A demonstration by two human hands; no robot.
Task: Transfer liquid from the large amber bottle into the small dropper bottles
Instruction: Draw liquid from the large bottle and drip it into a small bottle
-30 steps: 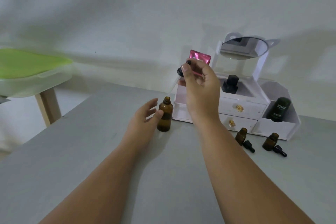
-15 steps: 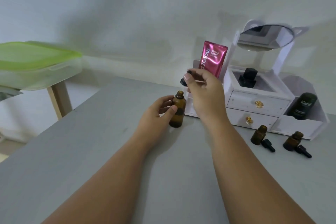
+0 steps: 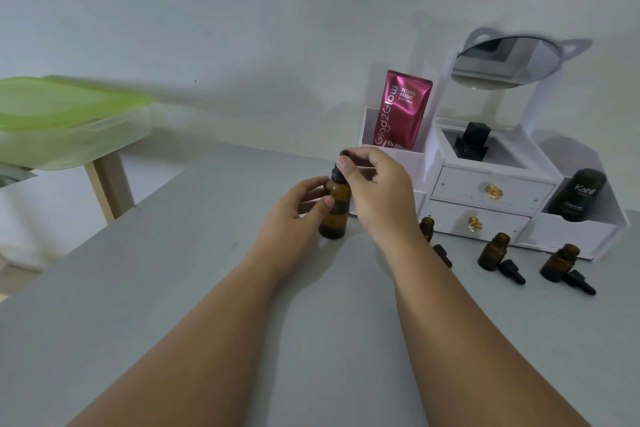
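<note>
The large amber bottle (image 3: 335,210) stands upright on the grey table (image 3: 173,288). My left hand (image 3: 298,212) is wrapped around its body. My right hand (image 3: 375,184) pinches the black dropper cap (image 3: 341,167), which sits on the bottle's neck. Three small amber dropper bottles stand open to the right: one (image 3: 426,227) partly hidden behind my right wrist, a second (image 3: 493,251) and a third (image 3: 559,263). A black dropper cap lies beside each: (image 3: 443,255), (image 3: 512,271), (image 3: 581,283).
A white organiser (image 3: 491,194) with two drawers and a tilted mirror (image 3: 509,61) stands against the wall, holding a pink serum sachet (image 3: 403,108), a black bottle (image 3: 471,142) and a dark tube (image 3: 581,194). A green-lidded plastic box (image 3: 69,121) rests on a wooden stand at left.
My right hand has come down with the dropper cap from above the bottle onto its neck. My left hand has closed around the bottle. The camera view has shifted left.
</note>
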